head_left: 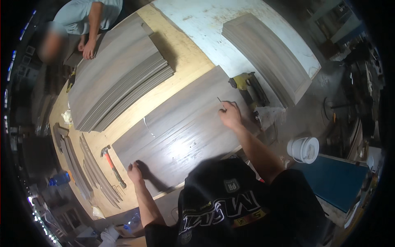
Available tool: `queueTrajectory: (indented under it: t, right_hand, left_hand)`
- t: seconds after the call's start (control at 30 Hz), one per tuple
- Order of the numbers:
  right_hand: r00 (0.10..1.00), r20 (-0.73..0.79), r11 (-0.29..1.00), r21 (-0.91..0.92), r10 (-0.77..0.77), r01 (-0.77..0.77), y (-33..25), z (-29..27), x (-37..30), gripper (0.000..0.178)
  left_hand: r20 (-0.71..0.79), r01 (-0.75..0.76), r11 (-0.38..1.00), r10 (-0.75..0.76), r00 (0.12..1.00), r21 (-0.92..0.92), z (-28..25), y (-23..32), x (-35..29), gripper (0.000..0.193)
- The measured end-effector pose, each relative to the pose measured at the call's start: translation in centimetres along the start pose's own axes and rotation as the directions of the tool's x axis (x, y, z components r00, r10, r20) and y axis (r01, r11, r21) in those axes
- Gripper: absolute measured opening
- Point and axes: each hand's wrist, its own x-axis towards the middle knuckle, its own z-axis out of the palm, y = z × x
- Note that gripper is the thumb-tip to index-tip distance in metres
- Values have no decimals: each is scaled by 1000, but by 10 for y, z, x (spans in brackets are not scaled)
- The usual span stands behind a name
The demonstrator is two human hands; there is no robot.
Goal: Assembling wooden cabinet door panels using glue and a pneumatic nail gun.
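Observation:
A wide grey-brown wood panel (181, 127) with dark grain lies flat in front of me. My right hand (231, 116) is over the panel's right part, fingers closed around a thin dark stick (220, 101) whose tip points up and left. At the panel's left edge is my left hand (135, 172), its fingers curled together; what they hold, if anything, is hidden. Its shadow falls on the panel. A loose pale strip (149, 126) lies on the panel's surface. Beside the left edge rests a hammer (111, 164) with a red and black handle.
Beyond the panel stands a stack of grey boards (119, 78), with a co-worker's hand (89, 49) at its far side. A yellow-green and black nail gun (249, 88) lies right of the panel. Curved wood strips (96, 168) lie left; a framed panel (267, 53) and white bucket (303, 150) are right.

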Motion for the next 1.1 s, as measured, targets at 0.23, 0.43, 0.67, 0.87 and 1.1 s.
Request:
queueTrajectory:
  t: [0.23,0.43,0.67,0.87,1.1]
  right_hand:
    - [998,-37,955,290,-57,65,-30,-43,-17,44]
    - [960,-180,715,641,-213,279,-36,-77,-40,41]
    - [986,-83,701,695,-143,160,-35,-118,-83,32]
    - [993,19,820,567,-114,83,-20,-137,-105,29]
    - [984,151,603,795,-90,-67,35,-129,-134,39]
  left_hand:
    - [-188,-19,923,-58,980,-385,-45,50,-32,45]
    - [-255,-128,774,-45,966,-620,-85,95,-91,44]
    - [-203,-127,723,-19,979,-679,-103,69,-134,42]
    - [-181,-119,739,-4,983,-663,-114,50,-172,34]
    - [-74,5,744,-74,994,-668,-113,25,-213,24]
